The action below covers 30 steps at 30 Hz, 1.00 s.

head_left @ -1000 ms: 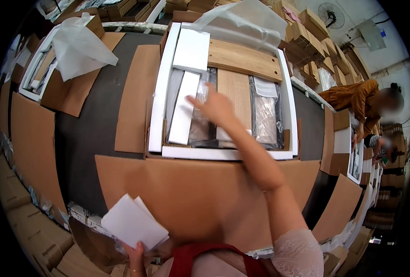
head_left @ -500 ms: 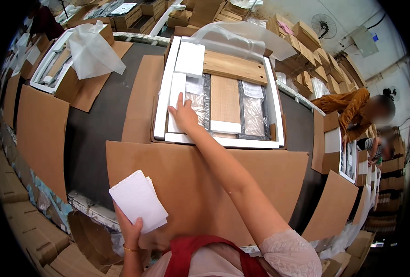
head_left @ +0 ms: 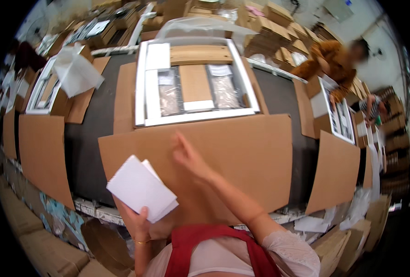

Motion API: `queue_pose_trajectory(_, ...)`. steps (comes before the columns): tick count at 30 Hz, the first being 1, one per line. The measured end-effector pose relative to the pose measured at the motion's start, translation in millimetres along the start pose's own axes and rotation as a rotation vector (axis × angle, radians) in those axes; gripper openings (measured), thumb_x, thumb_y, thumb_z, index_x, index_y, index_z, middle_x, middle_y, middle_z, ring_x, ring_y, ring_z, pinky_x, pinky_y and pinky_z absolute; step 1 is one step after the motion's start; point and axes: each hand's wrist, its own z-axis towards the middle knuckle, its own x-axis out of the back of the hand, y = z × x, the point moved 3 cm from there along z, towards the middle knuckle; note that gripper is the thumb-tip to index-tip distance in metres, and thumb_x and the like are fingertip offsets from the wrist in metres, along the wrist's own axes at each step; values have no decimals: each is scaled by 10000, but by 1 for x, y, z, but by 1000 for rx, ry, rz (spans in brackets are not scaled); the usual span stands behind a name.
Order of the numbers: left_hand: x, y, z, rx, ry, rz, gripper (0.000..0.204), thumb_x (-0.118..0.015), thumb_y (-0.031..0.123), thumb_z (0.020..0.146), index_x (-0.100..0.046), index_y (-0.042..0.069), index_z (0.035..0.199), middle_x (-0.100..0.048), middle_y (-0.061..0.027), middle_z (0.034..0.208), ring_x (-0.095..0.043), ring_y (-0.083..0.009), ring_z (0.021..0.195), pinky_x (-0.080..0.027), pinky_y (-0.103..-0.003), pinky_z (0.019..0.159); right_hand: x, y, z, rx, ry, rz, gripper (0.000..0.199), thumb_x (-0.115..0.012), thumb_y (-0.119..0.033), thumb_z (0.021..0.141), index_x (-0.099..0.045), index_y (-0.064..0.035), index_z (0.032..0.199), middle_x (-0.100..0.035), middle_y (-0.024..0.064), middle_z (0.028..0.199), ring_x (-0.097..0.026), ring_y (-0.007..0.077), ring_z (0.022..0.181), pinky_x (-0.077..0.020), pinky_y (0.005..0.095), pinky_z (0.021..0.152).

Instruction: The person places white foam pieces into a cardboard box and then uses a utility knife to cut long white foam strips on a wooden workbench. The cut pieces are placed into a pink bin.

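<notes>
No words, numbers, brands or signs can be read. Lines of print are carried by a white slip [head_left: 220, 70] laid over the far end of a clear packet [head_left: 225, 92], near the right edge of the white frame [head_left: 200, 117], but they are too small and blurred to be made out. A second slip [head_left: 166, 77] is seen at the far end of the other packet [head_left: 169, 99], toward the frame's left edge; its surface is likewise too blurred to be deciphered. Beyond the far edge of the bench [head_left: 89, 152], a pale sheet [head_left: 98, 28] is seen too small for any marking to be told.
</notes>
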Motion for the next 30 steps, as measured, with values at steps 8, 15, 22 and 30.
queue_pose_trajectory(8,-122,-44,-90,60,-624,-224,907,-641,292,753,-104,10,1428,-237,-138,1427,-268,-268,1311,-215,-396,1079,6,-7,-233,-283,408,135,955,-717,-330,781,-96,-45,1447,-285,174,1416,-292,267,1310,-268,380,1063)
queue_pose_trajectory(15,-211,-43,-169,394,-934,-427,715,-523,141,888,-81,88,1447,-232,-134,1451,-287,-228,1312,-270,-374,1066,41,3,-368,-128,1044,302,602,-702,-232,814,-376,-18,1273,-503,98,1197,-476,173,1113,-404,308,931)
queue_pose_trajectory(22,-253,-59,-278,589,-1243,-132,732,-503,77,896,-35,97,1459,-247,-135,1450,-338,-240,1286,-290,-358,1052,63,2,-508,-128,1081,364,611,-653,-238,853,-356,-11,1335,-497,86,1242,-470,159,1129,-390,301,953)
queue_pose_trajectory(30,-305,-74,-455,772,-1334,-142,616,-312,515,944,-237,111,1403,-412,-106,1346,-478,-279,1168,-413,-410,958,97,24,-672,72,862,316,886,-630,-289,859,-23,-77,1469,-171,100,1488,-172,201,1353,-181,320,1092)
